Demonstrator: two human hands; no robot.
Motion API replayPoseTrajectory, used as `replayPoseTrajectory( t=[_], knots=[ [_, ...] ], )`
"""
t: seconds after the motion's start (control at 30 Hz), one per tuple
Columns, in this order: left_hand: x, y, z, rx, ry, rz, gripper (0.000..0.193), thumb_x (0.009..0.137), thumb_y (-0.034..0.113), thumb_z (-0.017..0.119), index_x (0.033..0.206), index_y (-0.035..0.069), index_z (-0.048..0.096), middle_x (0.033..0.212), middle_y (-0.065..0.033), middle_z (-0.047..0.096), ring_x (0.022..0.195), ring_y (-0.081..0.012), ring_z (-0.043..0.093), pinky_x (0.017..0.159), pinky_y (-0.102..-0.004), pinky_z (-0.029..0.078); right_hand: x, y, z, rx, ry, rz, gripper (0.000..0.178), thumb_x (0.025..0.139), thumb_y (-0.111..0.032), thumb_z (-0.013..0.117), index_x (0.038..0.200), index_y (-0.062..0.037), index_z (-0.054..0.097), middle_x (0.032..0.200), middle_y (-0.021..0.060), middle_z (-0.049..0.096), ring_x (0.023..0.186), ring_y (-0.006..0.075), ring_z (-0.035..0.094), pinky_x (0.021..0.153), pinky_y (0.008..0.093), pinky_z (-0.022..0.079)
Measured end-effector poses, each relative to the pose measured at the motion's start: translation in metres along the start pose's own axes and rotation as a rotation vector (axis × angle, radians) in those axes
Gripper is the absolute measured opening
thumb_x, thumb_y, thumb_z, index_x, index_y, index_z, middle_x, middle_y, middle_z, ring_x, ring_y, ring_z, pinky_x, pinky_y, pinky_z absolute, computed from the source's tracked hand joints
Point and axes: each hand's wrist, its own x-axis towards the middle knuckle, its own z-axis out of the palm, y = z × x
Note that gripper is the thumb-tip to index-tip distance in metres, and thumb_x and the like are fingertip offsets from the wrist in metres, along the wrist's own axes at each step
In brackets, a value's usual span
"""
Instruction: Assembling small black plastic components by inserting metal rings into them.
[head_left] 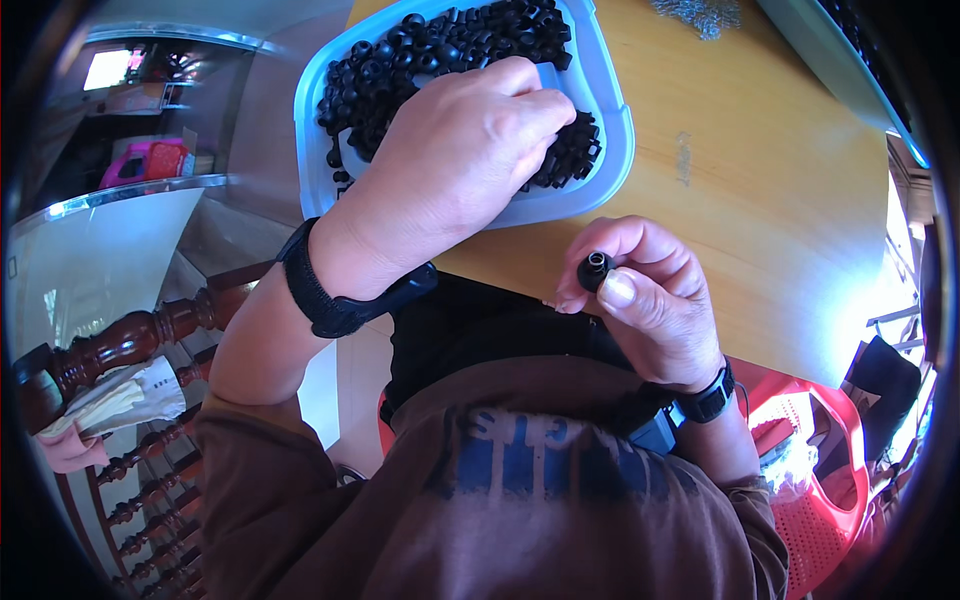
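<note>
My left hand reaches over a pale blue plastic tray, its fingers curled down into the tray. Its fingertips are hidden behind the hand, so I cannot see what they hold. Small black parts fill the tray; some are round with a hole, others short and angular. Just past the near edge of the table, my right hand pinches a small round black part between thumb and fingers. A shiny metal ring or coil end shows in its opening, turned upward.
The tray rests on a yellowish wooden table. A tangle of thin metal coils lies at its far side. Another pale blue container stands at the far right. A red plastic chair is at my right, a dark wooden railing at my left.
</note>
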Motion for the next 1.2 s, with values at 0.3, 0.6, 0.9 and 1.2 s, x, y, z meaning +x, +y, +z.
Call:
replayPoseTrajectory(
  t=[0.3,0.6,0.9,1.2],
  knots=[
    [-0.012,0.011,-0.011,-0.215,0.075,-0.100,0.016,0.079,-0.003,0.055,0.095,0.002,0.057,0.083,-0.0062,0.055,0.072,-0.0159,0.055,0.065,-0.0268,0.044,0.000,0.001,0.001,0.035,0.010,0.004,0.017,0.085,-0.009,0.062,0.100,-0.0015,0.059,0.090,0.0018,0.061,0.081,0.0069,0.057,0.075,0.0208,0.047],
    [-0.050,0.051,-0.022,-1.144,0.032,-0.360,0.017,0.083,0.003,0.056,0.100,-0.002,0.057,0.098,-0.0079,0.052,0.073,-0.0066,0.049,0.065,-0.0194,0.041,0.002,0.000,0.002,0.022,-0.002,-0.005,0.016,0.086,-0.009,0.061,0.100,-0.0015,0.059,0.088,0.0015,0.061,0.080,0.0059,0.056,0.073,0.0201,0.046],
    [-0.060,0.063,0.000,-1.071,0.233,-0.331,0.019,0.084,0.004,0.058,0.102,-0.002,0.058,0.098,-0.0084,0.054,0.082,-0.0101,0.051,0.071,-0.0202,0.043,0.000,0.001,0.003,-0.004,0.008,-0.012,0.017,0.085,-0.007,0.062,0.101,-0.0012,0.058,0.088,0.0024,0.061,0.080,0.0066,0.056,0.073,0.0204,0.046],
    [-0.064,0.071,0.006,-1.464,0.268,-0.592,0.026,0.085,0.014,0.062,0.105,-0.001,0.057,0.092,-0.0023,0.058,0.072,-0.0045,0.051,0.063,-0.0171,0.042,0.000,0.001,0.004,-0.011,0.010,-0.012,0.018,0.085,-0.008,0.062,0.101,-0.0011,0.058,0.089,0.0032,0.062,0.081,0.0074,0.057,0.074,0.0210,0.047]
  ],
)
